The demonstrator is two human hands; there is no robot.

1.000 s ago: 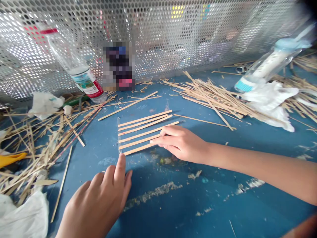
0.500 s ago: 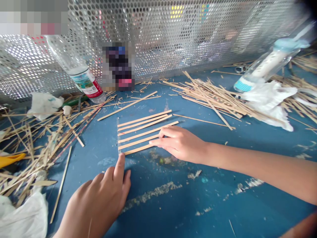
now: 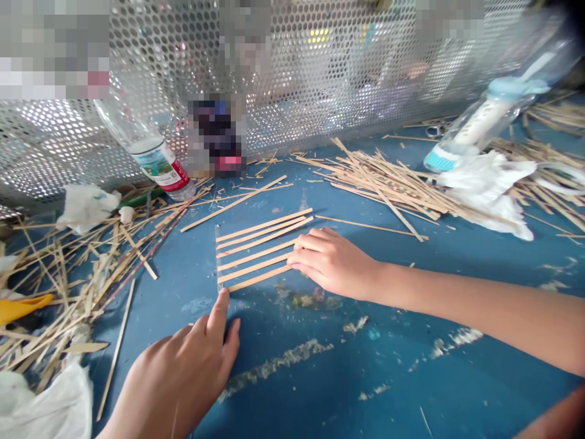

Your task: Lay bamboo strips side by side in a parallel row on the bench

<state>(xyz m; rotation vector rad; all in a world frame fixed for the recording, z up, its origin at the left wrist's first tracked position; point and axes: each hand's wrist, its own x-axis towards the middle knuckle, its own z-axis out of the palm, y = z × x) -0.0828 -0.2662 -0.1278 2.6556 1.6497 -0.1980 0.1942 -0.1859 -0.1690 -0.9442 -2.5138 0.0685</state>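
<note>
Several thin bamboo strips (image 3: 256, 247) lie side by side in a slanted row on the blue table (image 3: 320, 378), their left ends on a clear strip of tape (image 3: 217, 256). My right hand (image 3: 331, 259) lies flat with its fingers stretched over the right ends of the lower strips. My left hand (image 3: 183, 372) rests on the table below the row, its index finger stretched out to the tape's lower end just under the lowest strip.
Loose bamboo slivers are heaped at the left (image 3: 68, 286) and at the back right (image 3: 388, 183). A plastic bottle (image 3: 150, 152) leans on the perforated metal screen (image 3: 292, 73). Another bottle (image 3: 484, 119) lies on white tissue (image 3: 489, 189). A yellow object (image 3: 18, 308) sits at the left edge.
My right hand slid slightly right along the strips, fingers now nearer their right ends. My left hand stayed by the tape's lower end. The view tilted a little.
</note>
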